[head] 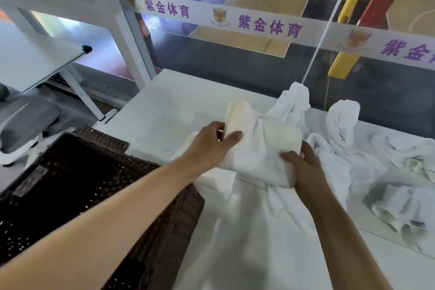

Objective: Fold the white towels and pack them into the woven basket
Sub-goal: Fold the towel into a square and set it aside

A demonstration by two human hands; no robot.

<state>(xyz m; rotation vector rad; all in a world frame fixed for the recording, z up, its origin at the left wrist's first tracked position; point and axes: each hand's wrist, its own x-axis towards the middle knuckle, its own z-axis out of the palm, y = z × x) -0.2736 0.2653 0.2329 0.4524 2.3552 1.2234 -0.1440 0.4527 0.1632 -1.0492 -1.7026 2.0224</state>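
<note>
at about eight o'clock sits the woven basket (pixel 94 179), dark brown, its inside in shadow; what shows of it looks empty, though the near part is hidden under the left forearm. its right wall stands against the edge of the white table (pixel 164 101), so the packing target is close. the risk on this side is a trailing corner of cloth snagging on the rough weave of the rim as a bundle is carried across, which would drag a fold open.

near the centre the left hand (pixel 211 146) is closed on the left end of the folded towel (pixel 256 148), thumb on top and fingers curled under an edge. the right hand (pixel 303 167), at about four o'clock from it, clamps the other end, thumb pressed on top and fingers under and behind. the bundle seems held just above another towel spread flat (pixel 247 231) toward six o'clock. the fold looks loose and uneven, with a rolled flap sticking up at its eleven o'clock corner; if either hand slackens, i judge that the flap will spring out and the bundle will go in untidy.

from one o'clock to four o'clock lie the loose towels (pixel 341 139), crumpled and twisted, some touching the right wrist. a sweep of that arm could catch one and pull it along, or push it toward the far table edge beside the glass panel (pixel 235 63).
</note>
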